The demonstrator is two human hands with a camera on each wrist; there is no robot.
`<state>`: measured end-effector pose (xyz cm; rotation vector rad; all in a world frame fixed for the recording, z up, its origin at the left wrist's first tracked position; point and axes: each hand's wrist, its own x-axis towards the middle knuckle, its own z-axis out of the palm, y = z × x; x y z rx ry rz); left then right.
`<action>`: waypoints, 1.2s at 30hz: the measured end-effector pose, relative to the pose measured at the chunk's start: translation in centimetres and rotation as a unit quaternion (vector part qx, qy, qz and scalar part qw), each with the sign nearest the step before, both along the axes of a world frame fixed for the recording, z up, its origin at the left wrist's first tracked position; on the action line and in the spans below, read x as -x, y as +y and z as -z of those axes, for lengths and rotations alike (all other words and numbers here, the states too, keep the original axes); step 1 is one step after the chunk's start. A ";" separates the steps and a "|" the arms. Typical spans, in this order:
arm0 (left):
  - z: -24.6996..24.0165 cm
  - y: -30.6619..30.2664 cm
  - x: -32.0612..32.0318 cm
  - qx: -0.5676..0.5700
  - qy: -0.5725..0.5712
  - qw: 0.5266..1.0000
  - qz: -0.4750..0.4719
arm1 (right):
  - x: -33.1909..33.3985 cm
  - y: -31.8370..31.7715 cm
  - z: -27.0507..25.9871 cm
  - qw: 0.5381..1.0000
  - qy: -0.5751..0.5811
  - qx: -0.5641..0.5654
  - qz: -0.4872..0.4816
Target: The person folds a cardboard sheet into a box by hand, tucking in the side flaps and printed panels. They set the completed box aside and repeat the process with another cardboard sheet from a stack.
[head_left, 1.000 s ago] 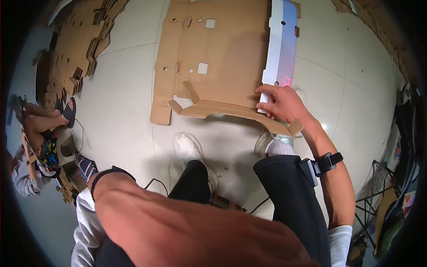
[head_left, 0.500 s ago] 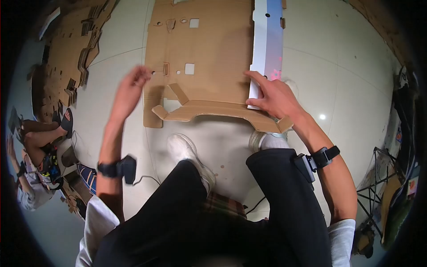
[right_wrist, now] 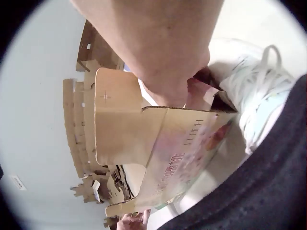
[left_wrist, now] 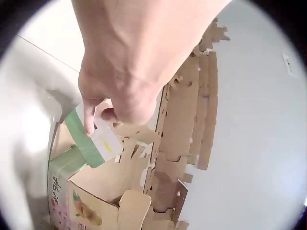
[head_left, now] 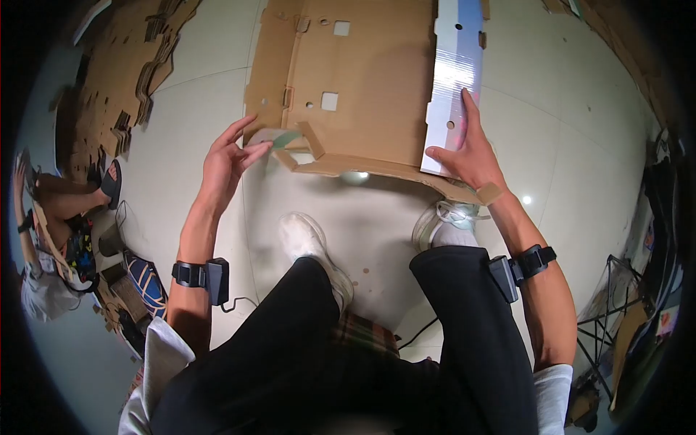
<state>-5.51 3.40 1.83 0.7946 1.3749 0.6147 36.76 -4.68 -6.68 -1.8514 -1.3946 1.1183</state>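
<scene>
Our cardboard box (head_left: 377,101) lay part-folded on the tiled floor (head_left: 551,138) just ahead of our white shoes (head_left: 303,238), brown inside facing up, w/ round & square cut-outs. Our L hand (head_left: 223,163) was at its near L corner, thumb & finger pinching a corner flap (left_wrist: 103,143), white w/ a green band & a bit of yellow print too small for us to read. Our R hand (head_left: 475,154) was spread on the R side panel (head_left: 444,94), thumb well apart from the fingers, touching it at its near end; that panel was white, blue & purple w/ pink marks.

Re writing: L wrist cam showed big black brush-style chars (left_wrist: 56,189) near pink dots, plus a fruit pic (left_wrist: 86,213) w/ green leaves; we couldn't make the chars out. R wrist cam showed the front panel (right_wrist: 184,153) w/ reddish Chinese chars (right_wrist: 170,170) & small dark marks, also too blurred for us to read.

Bg: cardboard pcs (head_left: 130,58) lay to our L, nr another person's legs (head_left: 69,199). We wore a black cam (head_left: 217,281) on each wrist.
</scene>
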 end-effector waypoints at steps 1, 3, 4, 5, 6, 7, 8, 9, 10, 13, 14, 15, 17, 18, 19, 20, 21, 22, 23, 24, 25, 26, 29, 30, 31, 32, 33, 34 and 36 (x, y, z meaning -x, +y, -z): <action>-0.4 0.0 -0.4 -0.016 0.032 0.998 0.044 | -0.1 0.0 0.3 1.000 0.004 -0.001 -0.004; 0.3 -0.1 -0.6 -0.073 0.202 0.960 0.179 | -0.2 -0.1 0.3 1.000 0.011 0.010 -0.006; 0.6 -0.1 -0.6 -0.097 0.284 0.922 0.245 | -0.2 -0.3 0.2 1.000 0.024 0.003 -0.003; 0.8 0.0 -0.4 -0.142 0.315 0.900 0.264 | -0.2 -0.3 0.2 0.999 0.038 -0.005 -0.002; 0.9 0.1 -0.3 -0.184 0.346 0.876 0.281 | -0.2 -0.2 0.2 0.999 0.052 -0.011 -0.003; 0.9 0.2 -0.2 -0.224 0.376 0.848 0.299 | -0.1 -0.3 0.2 0.998 0.060 -0.012 -0.001; 0.8 0.2 -0.5 -0.265 0.403 0.816 0.317 | 0.0 -0.3 0.2 0.998 0.060 -0.005 -0.004; -0.3 0.2 -1.7 -0.264 0.385 0.828 0.311 | 0.0 -0.2 0.0 0.998 0.059 0.001 -0.004; -2.1 0.2 -3.5 -0.263 0.364 0.840 0.305 | 0.0 -0.2 -0.2 0.998 0.057 0.006 -0.003; -2.0 0.5 -5.5 -0.344 0.301 0.811 0.365 | 0.0 -0.3 -0.2 0.998 0.062 -0.004 -0.011; -1.7 0.5 -5.9 -0.384 0.280 0.787 0.394 | 0.0 -0.3 -0.3 0.997 0.072 -0.002 -0.009; -3.4 0.6 -7.2 -0.353 0.290 0.780 0.427 | 0.1 -0.2 -0.3 0.997 0.081 0.002 -0.008; -3.2 0.5 -7.5 -0.378 0.291 0.746 0.464 | -0.1 -0.2 -0.1 0.997 0.078 -0.007 -0.013; -3.2 0.7 -7.9 -0.391 0.291 0.727 0.484 | -0.1 -0.3 0.1 0.998 0.065 -0.019 -0.019; -3.3 0.4 -8.4 -0.405 0.271 0.746 0.455 | -0.2 -0.4 0.2 0.998 0.051 -0.030 -0.023; -3.8 0.3 -8.6 -0.386 0.275 0.745 0.469 | -0.5 -0.7 0.2 0.998 0.067 0.010 -0.013; -4.4 0.2 -8.9 -0.367 0.279 0.745 0.483 | -0.4 -0.8 -0.9 0.995 0.082 0.051 -0.004; -4.5 0.1 -9.0 -0.347 0.283 0.744 0.496 | -0.4 -0.9 -1.7 0.991 0.097 0.092 0.005; -4.1 -0.1 -9.0 -0.338 0.268 0.741 0.516 | -0.3 -0.9 -1.9 0.989 0.098 0.106 0.002; -3.6 -0.3 -8.9 -0.329 0.253 0.737 0.534 | -0.3 -1.0 -2.1 0.988 0.100 0.120 -0.002; -3.2 -0.5 -8.8 -0.320 0.239 0.732 0.552 | -0.1 -1.0 -2.1 0.986 0.101 0.133 -0.006; -2.4 -1.0 -8.5 -0.334 0.246 0.718 0.559 | 0.0 -1.1 -1.9 0.989 0.087 0.121 -0.020; -0.7 -1.7 -8.0 -0.273 0.262 0.700 0.606 | 0.0 -0.9 -1.8 0.993 0.051 0.098 -0.051; -0.6 -1.9 -8.0 -0.307 0.290 0.674 0.605 | 0.1 -0.9 -1.9 0.993 0.044 0.099 -0.054; -0.3 -2.2 -7.9 -0.343 0.318 0.646 0.603 | 0.1 -0.8 -1.9 0.993 0.036 0.098 -0.056; -0.1 -2.5 -7.9 -0.378 0.346 0.616 0.598 | 0.0 -0.7 -1.8 0.993 0.028 0.093 -0.060; 0.2 -2.8 -7.9 -0.365 0.350 0.628 0.592 | 0.0 -0.6 -1.7 0.994 0.021 0.089 -0.066; 0.5 -3.1 -7.9 -0.351 0.353 0.641 0.584 | 0.0 -0.5 -1.6 0.994 0.014 0.085 -0.072; 1.0 -3.2 -7.8 -0.365 0.349 0.636 0.583 | 0.2 -0.4 -1.6 0.993 0.002 0.088 -0.084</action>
